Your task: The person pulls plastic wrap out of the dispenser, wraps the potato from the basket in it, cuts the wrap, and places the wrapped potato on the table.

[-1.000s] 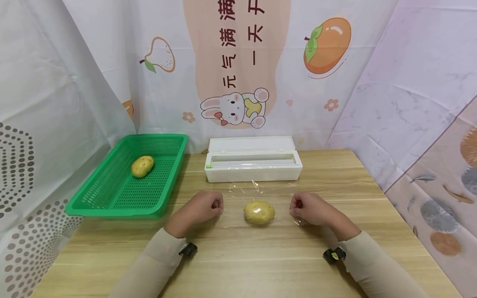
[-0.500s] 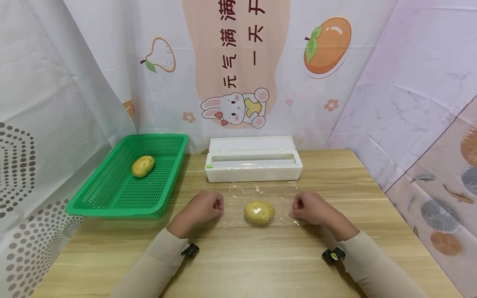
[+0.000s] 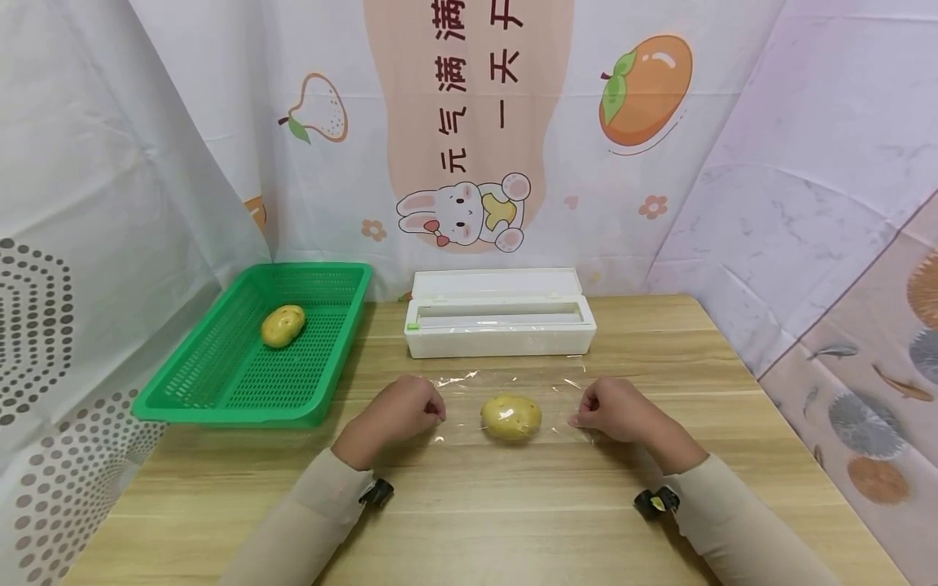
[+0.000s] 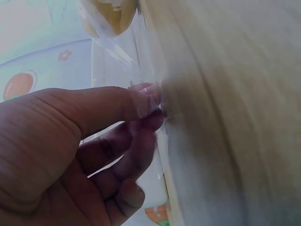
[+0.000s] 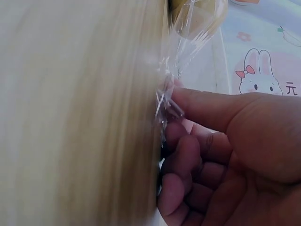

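A yellow potato (image 3: pixel 510 417) sits mid-table under a sheet of clear plastic wrap (image 3: pixel 560 404) that stretches between both hands. My left hand (image 3: pixel 399 411) pinches the wrap's left side between thumb and fingers, close to the tabletop. On the opposite side my right hand (image 3: pixel 614 409) pinches a bunched part of the film, plain in the right wrist view as crumpled plastic wrap (image 5: pixel 167 101) at the thumb tip. Glints and creases run from each hand toward the potato. Neither hand touches the potato itself.
Behind the potato stands a white wrap dispenser box (image 3: pixel 501 342), its lid raised and a roll inside. A green plastic basket (image 3: pixel 322 382) at the left holds another potato (image 3: pixel 282 326). Printed curtains (image 3: pixel 469 122) hang around the wooden table (image 3: pixel 469 521).
The creases and glints in the plastic wrap have shifted. My left hand has edged slightly right, still pinching the film; the right hand and the potato stay nearly where they were.
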Available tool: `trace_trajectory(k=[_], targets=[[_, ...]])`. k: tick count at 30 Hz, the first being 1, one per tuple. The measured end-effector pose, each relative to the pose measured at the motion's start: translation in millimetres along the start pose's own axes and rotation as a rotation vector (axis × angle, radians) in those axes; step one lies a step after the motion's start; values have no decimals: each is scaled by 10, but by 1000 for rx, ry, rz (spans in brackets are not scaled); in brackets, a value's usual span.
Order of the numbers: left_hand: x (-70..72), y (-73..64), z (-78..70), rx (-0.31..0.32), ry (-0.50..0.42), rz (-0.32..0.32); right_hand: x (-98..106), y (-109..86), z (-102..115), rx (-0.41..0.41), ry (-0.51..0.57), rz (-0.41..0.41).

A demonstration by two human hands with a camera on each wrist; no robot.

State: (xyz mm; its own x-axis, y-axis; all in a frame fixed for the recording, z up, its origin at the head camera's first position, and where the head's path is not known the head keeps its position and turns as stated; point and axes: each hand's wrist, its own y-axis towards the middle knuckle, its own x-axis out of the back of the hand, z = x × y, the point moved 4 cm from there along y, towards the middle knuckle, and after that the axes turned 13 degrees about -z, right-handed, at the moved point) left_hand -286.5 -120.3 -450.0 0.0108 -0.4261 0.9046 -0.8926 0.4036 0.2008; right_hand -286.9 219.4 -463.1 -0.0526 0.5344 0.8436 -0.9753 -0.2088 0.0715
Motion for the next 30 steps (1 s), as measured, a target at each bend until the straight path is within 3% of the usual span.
trace_trajectory(k=[7, 15, 22, 26, 30], targets=[[1, -13, -14, -8, 23, 10, 31, -22, 21, -41, 52, 37], [36, -25, -46, -7, 12, 31, 62, -31, 59, 1, 61, 46], [113, -31, -110, 46, 4, 24, 153, -43, 87, 3, 30, 22], [174, -45, -252, -3, 15, -20, 228, -57, 183, 61, 20, -21], [205, -74, -456, -122, 43, -103, 235, -91, 361, 209, 67, -36]])
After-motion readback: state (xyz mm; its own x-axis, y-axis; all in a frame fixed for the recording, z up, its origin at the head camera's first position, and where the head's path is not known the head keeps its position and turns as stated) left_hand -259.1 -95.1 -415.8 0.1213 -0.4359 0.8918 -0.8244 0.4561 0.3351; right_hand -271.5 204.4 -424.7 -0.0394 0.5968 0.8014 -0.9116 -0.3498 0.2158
